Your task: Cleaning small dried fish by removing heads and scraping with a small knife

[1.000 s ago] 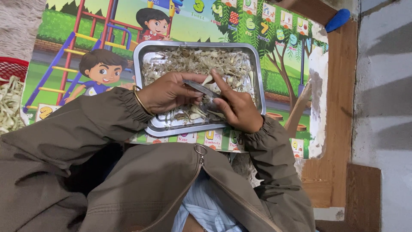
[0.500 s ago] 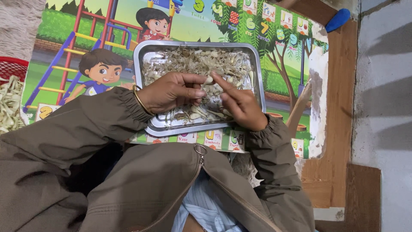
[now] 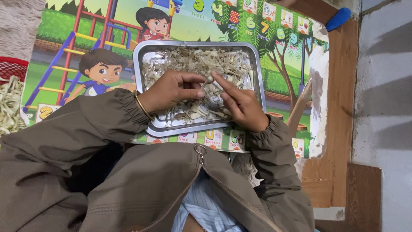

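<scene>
A steel tray (image 3: 141, 60) holds a heap of small dried fish (image 3: 197, 62) and lies on a colourful cartoon mat (image 3: 107, 38). My left hand (image 3: 171, 91) hovers over the tray's near half, its fingers curled toward a small pale fish piece (image 3: 209, 80). My right hand (image 3: 238, 103) pinches the same piece from the other side with thumb and forefinger. Both hands meet at that piece above the fish. A thin bangle (image 3: 140, 105) sits on my left wrist.
A red basket (image 3: 13, 68) with more dried fish (image 3: 8, 107) stands at the far left. A wooden board (image 3: 341, 86) and a grey wall (image 3: 382, 107) lie to the right. A blue object (image 3: 338, 19) rests at the top right. My brown jacket fills the foreground.
The dark fish held between my hands one second ago is gone; a small pale piece is now pinched between the fingertips. Both hands stayed over the tray.
</scene>
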